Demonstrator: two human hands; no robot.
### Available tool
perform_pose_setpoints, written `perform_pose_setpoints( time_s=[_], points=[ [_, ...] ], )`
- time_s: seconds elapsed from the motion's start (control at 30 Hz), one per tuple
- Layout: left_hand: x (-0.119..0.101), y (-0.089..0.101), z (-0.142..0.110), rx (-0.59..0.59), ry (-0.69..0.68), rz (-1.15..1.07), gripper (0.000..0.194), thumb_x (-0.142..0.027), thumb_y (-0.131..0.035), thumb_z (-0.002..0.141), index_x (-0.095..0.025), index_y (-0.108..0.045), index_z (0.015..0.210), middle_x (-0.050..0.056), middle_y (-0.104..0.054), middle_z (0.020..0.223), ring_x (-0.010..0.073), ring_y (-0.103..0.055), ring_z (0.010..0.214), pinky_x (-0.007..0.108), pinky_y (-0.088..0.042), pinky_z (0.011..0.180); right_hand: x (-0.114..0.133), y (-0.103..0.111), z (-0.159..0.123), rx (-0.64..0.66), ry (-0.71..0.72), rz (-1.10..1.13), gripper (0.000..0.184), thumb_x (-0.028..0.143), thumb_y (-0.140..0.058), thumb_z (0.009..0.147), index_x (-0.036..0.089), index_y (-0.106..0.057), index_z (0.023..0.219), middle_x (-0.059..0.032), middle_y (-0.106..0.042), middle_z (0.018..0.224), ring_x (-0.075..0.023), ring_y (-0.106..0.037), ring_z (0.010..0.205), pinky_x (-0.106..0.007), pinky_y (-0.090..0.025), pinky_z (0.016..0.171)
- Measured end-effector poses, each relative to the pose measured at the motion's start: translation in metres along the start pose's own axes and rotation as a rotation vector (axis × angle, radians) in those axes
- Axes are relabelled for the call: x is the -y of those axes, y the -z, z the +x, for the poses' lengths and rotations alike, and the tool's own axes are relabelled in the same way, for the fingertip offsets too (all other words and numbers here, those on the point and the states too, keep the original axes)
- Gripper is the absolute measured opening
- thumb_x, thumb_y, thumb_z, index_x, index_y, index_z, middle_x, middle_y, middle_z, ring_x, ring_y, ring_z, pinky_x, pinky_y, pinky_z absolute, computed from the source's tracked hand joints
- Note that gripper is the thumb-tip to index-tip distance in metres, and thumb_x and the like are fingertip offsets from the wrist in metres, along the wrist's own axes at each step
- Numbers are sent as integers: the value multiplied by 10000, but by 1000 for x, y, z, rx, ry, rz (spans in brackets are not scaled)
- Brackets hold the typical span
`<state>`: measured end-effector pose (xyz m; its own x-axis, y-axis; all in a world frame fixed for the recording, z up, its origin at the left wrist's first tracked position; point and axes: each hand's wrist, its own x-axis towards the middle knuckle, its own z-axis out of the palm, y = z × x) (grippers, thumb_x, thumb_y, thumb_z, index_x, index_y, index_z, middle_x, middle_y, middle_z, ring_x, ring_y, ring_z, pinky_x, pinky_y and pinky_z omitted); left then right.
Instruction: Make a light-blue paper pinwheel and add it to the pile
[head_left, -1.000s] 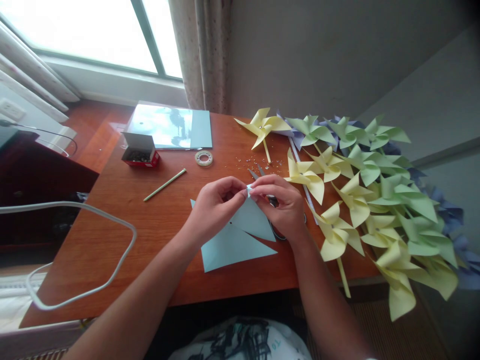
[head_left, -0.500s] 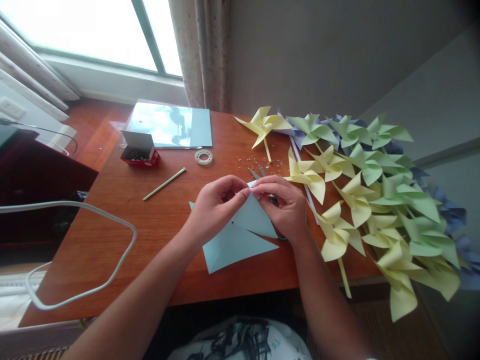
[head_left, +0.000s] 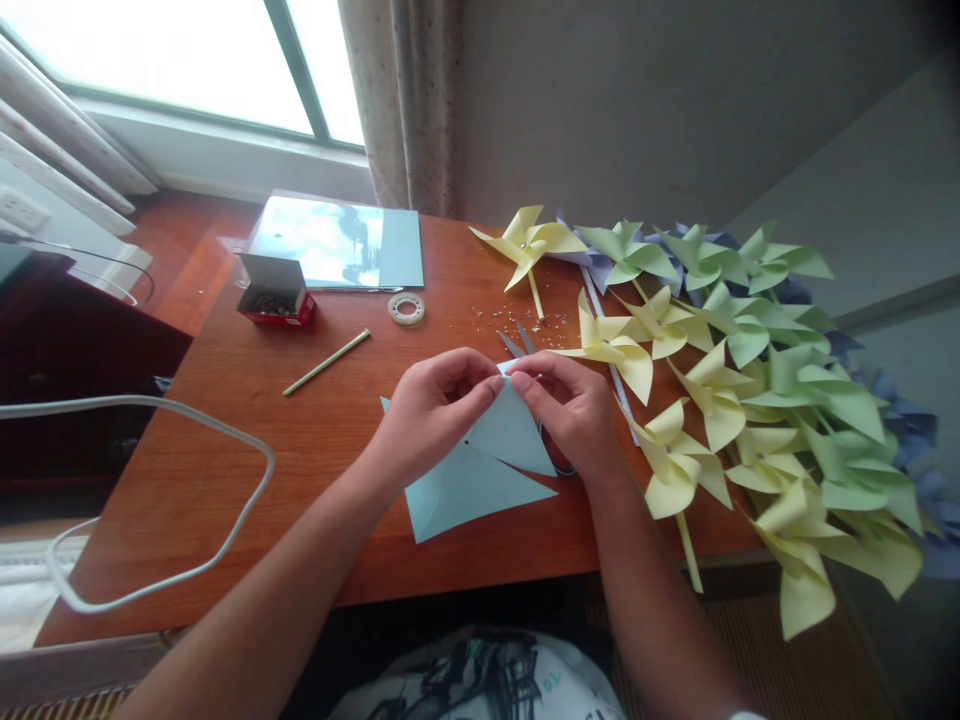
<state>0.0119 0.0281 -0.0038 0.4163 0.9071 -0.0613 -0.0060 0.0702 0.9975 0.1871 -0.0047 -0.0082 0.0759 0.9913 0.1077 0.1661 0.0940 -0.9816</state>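
A light blue paper square [head_left: 472, 490], cut in from its corners and with a small dark mark near its middle, lies in front of me on the table. My left hand [head_left: 444, 400] pinches the paper's far corner between thumb and fingers. Close against it, my right hand [head_left: 568, 400] pinches the same corner, the fingertips of both hands nearly touching. Whether something small sits between the fingertips, I cannot tell. Partly under the paper and my right hand lie scissors [head_left: 516, 343], blades pointing away from me.
Several yellow [head_left: 670, 460] and green paper pinwheels [head_left: 742, 322] cover the right side, purple ones behind. Farther left are a tape roll [head_left: 406, 309], a pale green stick [head_left: 327, 362], an open red box [head_left: 276, 300] and a packet of blue paper [head_left: 401, 250]. A white cable [head_left: 255, 450] loops at left.
My right thumb and fingers have shifted slightly at the paper's corner. The paper and the other things on the table stay where they were; the view has tilted a little.
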Motion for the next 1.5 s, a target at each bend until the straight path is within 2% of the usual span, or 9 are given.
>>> perform_pose_setpoints(
  time_s=[0.37, 0.83, 1.07, 1.17, 1.33, 1.5],
  points=[
    [1, -1, 0, 2, 1, -15, 179, -336, -759, 840, -165, -704, 842, 14, -661, 757, 129, -566, 665, 221, -415, 567, 0, 0, 0, 2, 4, -9, 83, 328, -733, 875, 246, -747, 886, -3, -766, 873, -182, -711, 772, -314, -582, 706],
    [3, 0, 0, 0, -21, 24, 201, -357, -729, 865, -158, -706, 855, 13, -627, 750, 130, -548, 681, 230, -412, 584, -3, 0, 0, 5, 33, -28, 72, 316, -736, 885, 245, -742, 897, 1, -758, 869, -176, -713, 795, -302, -579, 719],
    [4, -3, -2, -86, -167, 326, 137, -253, -663, 884, -160, -707, 793, -10, -591, 658, 100, -440, 588, 229, -355, 530, -5, 0, 2, 39, 104, -141, 54, 253, -684, 886, 216, -695, 848, -5, -699, 818, -171, -671, 773, -307, -555, 737],
    [3, -4, -2, -108, -208, 382, 116, -214, -664, 866, -162, -703, 771, -15, -593, 648, 95, -437, 580, 227, -359, 533, -6, 0, 2, 38, 113, -169, 42, 212, -670, 866, 216, -686, 828, 11, -685, 790, -157, -651, 738, -292, -540, 719],
    [3, -3, -1, -110, -182, 314, 89, -212, -663, 870, -165, -710, 810, -9, -623, 680, 102, -486, 601, 228, -376, 543, -3, 0, 2, -1, 77, -110, 101, 155, -631, 862, 209, -715, 851, 6, -716, 829, -152, -677, 765, -279, -551, 734],
    [2, -2, -1, -86, -124, 183, 126, -256, -664, 887, -157, -685, 812, 0, -619, 704, 115, -521, 636, 232, -398, 556, -1, 1, 2, -10, 27, -23, 58, 241, -676, 887, 205, -720, 899, -9, -728, 854, -158, -683, 785, -284, -561, 722]
  ],
)
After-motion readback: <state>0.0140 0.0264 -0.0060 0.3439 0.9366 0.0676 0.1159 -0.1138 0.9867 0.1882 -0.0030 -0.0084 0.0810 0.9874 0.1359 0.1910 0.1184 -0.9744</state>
